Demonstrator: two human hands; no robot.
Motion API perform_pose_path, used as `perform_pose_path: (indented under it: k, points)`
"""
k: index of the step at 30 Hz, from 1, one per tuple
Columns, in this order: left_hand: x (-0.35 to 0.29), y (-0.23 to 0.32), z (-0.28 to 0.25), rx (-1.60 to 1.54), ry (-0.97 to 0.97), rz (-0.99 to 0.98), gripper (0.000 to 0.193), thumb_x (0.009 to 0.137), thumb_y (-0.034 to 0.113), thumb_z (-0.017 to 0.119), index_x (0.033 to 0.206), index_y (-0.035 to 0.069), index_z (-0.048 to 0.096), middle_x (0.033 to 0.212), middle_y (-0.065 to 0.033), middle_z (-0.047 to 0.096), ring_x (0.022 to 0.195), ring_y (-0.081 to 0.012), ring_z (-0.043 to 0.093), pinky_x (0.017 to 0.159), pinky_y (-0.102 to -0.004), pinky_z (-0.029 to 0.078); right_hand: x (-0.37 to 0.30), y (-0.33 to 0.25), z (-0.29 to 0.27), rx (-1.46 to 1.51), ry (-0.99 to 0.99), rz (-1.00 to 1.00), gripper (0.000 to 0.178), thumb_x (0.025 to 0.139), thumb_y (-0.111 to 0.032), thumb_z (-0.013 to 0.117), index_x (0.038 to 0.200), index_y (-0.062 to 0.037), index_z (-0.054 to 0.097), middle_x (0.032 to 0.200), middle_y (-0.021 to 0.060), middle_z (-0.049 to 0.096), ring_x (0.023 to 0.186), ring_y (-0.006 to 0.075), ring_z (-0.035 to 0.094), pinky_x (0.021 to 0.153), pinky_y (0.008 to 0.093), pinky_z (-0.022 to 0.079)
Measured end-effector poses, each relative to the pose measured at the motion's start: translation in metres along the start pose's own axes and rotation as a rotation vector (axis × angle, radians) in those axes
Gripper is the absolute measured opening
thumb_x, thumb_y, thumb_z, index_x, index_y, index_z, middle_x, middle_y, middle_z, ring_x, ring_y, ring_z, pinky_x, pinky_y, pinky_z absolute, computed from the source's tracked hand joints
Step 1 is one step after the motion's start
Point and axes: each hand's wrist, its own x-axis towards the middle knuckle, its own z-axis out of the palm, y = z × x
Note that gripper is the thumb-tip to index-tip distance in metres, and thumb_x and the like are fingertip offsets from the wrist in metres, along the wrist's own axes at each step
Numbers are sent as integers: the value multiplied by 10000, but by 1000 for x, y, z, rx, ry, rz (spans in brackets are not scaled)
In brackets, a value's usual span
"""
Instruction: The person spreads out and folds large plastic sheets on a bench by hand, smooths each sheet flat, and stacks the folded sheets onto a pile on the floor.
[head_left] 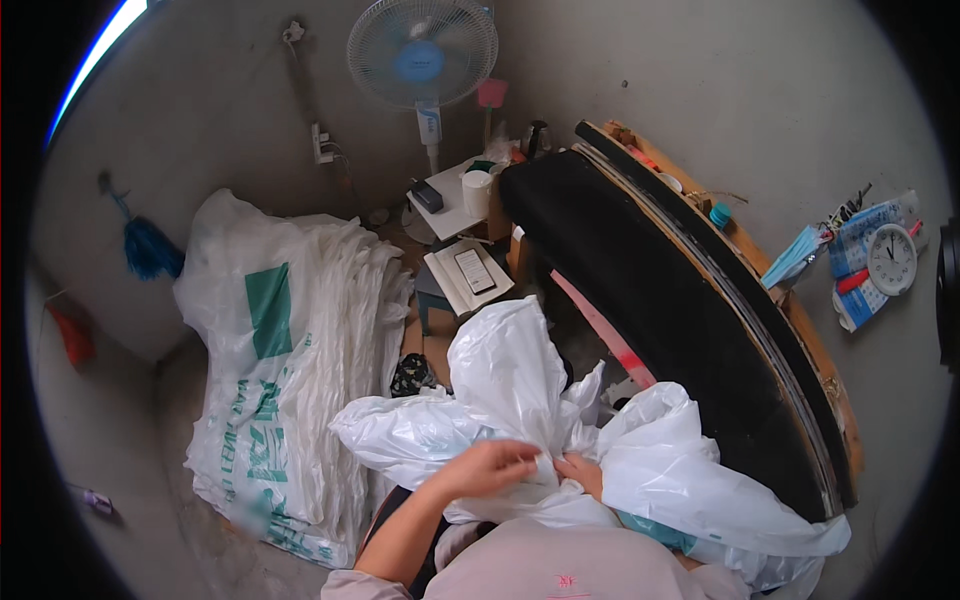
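A large white plastic bag (505, 365) lies bunched across my lap, its gathered middle between my hands. My left hand (490, 468) is closed, its fingers curled round a fold of the plastic. Just beside it, my right hand (582, 475) grips the same gathered part, and some of its fingers are hidden by the film. One lobe of the bag stands up beyond my hands. Another stretch of white plastic (690, 480) spreads to the right over my forearm, with a teal patch showing through near its lower edge.
At left stands a tall stack of white bags (340, 330) with green print. Ahead are a notebook (440, 262) with a phone (475, 271), a white cup (477, 193) and a standing fan (420, 60). A long black padded board (660, 290) leans along the right wall near a clock (891, 260).
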Motion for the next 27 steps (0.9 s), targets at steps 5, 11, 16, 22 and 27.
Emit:
perform_pose_path:
  k: [5,11,16,22,27]
  points:
    - [61,-3,-156,417,885,-49,732,758,476,608,1258,-18,404,1197,-171,517,1095,-254,499,941,-317,373,30,-61,-14,190,-88,-96,374,887,-273,459,1229,-121,466,1086,145,511,864,310,557,766,343,435]
    - [40,53,-58,122,-68,26,699,760,334,670,1308,49,344,1025,-145,595,947,-270,575,828,-338,443,89,-71,-125,1374,489,272,621,859,-353,545,1338,-34,312,1135,90,516,968,161,522,841,303,417]
    - [-2,73,-100,112,-153,617,626,782,355,632,1253,13,402,925,-182,598,829,-304,607,762,-327,461,131,-108,-182,783,-480,-262,436,779,-228,626,1134,2,520,1022,83,604,928,157,558,832,310,424]
    - [-50,-119,-209,672,741,-524,687,766,200,614,1348,56,281,1228,-233,461,1076,-375,502,909,-394,412,192,20,-106,677,157,612,284,812,-233,596,981,-7,570,923,74,609,856,208,578,768,304,433]
    - [-95,-152,-130,258,343,-1047,614,832,204,463,1384,102,213,1195,-272,483,1064,-379,522,907,-434,399,176,64,-50,-130,-359,878,522,767,-352,572,1136,12,512,1252,225,466,1116,367,484,935,396,391]
